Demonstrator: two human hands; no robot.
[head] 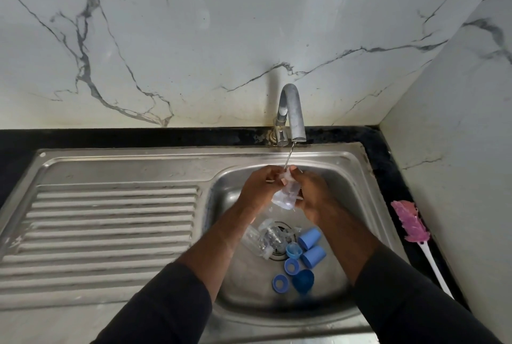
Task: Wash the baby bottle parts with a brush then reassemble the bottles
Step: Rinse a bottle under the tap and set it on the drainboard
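A steel sink point(124, 166) sits in a black bench point(138, 137) under a veined marble wall point(194, 38). Over its basin a clear bottle point(285, 196) is held between both hands, its long axis running from the base nearest the person up to the mouth, which meets the thin stream from the tap point(291, 110). The left hand point(260, 185) pinches it near the mouth; the right hand point(311, 195) curls round its side lower down. Beneath, round the drain, lie more clear bottles point(263, 238), blue caps point(309, 238) and blue rings point(280, 283). The pink brush point(408, 220) lies on the bench right of the sink (handle toward the person), well apart from the bottle and nearer the right hand, so that hand looks the likelier to fetch it.
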